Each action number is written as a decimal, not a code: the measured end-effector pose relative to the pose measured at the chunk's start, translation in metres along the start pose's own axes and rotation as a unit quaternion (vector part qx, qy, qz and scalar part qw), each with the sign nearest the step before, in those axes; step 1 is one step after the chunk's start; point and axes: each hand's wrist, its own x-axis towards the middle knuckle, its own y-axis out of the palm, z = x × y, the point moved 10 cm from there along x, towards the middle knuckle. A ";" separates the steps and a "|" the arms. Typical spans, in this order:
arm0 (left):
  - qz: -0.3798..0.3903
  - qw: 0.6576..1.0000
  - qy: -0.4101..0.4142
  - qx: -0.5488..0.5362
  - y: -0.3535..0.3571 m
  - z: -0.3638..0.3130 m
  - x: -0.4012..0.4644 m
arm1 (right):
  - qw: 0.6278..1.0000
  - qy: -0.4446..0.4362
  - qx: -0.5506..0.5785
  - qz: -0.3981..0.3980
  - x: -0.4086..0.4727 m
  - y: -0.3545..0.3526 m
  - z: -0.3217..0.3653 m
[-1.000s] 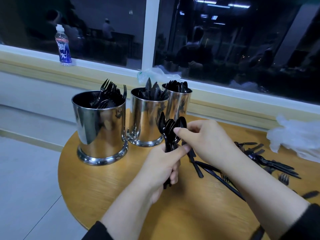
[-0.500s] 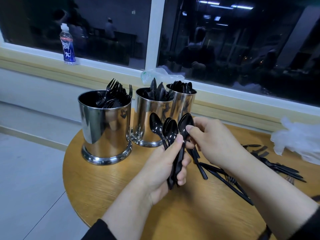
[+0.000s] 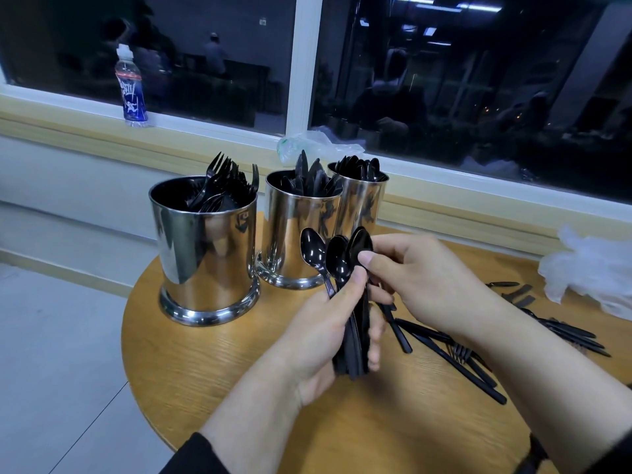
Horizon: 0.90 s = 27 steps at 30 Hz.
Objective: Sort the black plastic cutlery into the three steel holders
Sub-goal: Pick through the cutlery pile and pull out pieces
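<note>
Three steel holders stand at the table's far left: the fork holder, the knife holder and the spoon holder behind it. My left hand grips a bundle of black spoons upright by their handles, bowls fanned at the top. My right hand pinches the rightmost spoon's bowl between thumb and fingers. Loose black cutlery lies on the table under and right of my right forearm.
The round wooden table ends close on the left over grey floor. Crumpled clear plastic gloves lie at the right edge. A drink bottle and a plastic bag sit on the window sill behind.
Both hands rose a little with the spoon bundle, and the spoons fanned apart. My right hand's fingers moved onto the bowl of the rightmost spoon.
</note>
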 end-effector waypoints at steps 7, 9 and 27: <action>0.060 0.997 -0.018 -0.051 0.011 0.006 0.002 | 0.999 0.004 0.046 0.025 0.000 0.007 -0.002; 0.081 0.994 -0.027 -0.065 0.013 0.007 0.000 | 0.997 -0.003 0.073 0.017 0.000 0.006 -0.002; -0.049 0.989 0.068 0.121 -0.004 -0.004 0.008 | 0.988 0.031 0.125 -0.089 0.005 -0.014 -0.026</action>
